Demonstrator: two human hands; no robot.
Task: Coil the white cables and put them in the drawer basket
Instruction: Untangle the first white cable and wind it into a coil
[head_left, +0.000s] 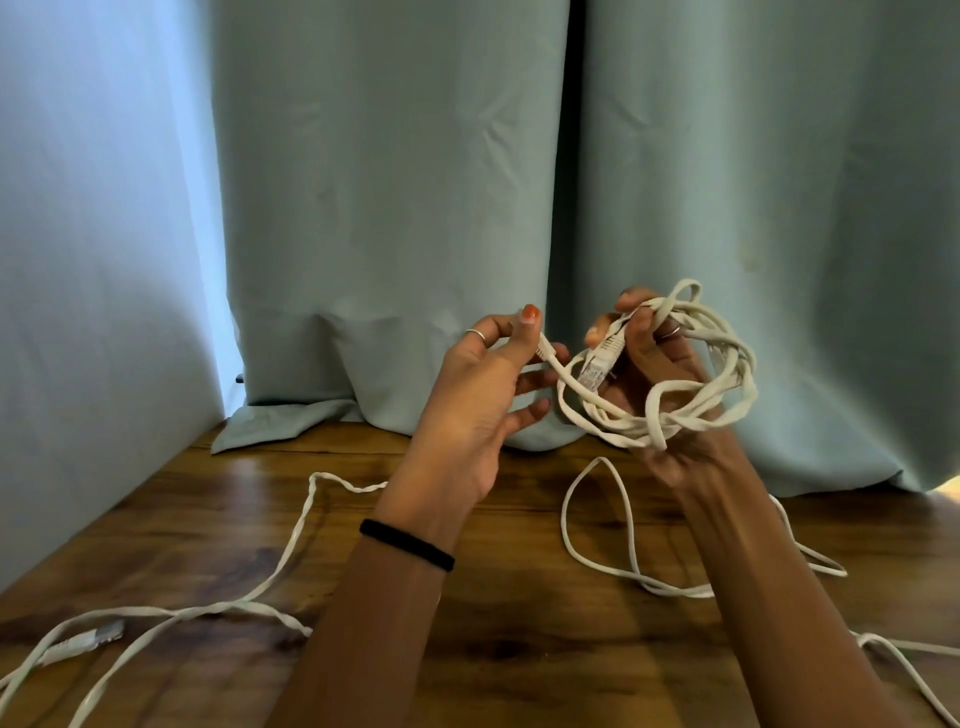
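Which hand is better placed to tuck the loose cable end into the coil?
The left hand. It pinches the cable end right beside the coil, while the right hand has its grip full, holding the coil's loops together above the table.

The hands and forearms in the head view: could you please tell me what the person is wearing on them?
The left hand has a thin silver ring on one finger, an orange-painted nail, and a black band around the wrist. The right hand also shows a thin ring. Both forearms are bare, with no sleeves visible.
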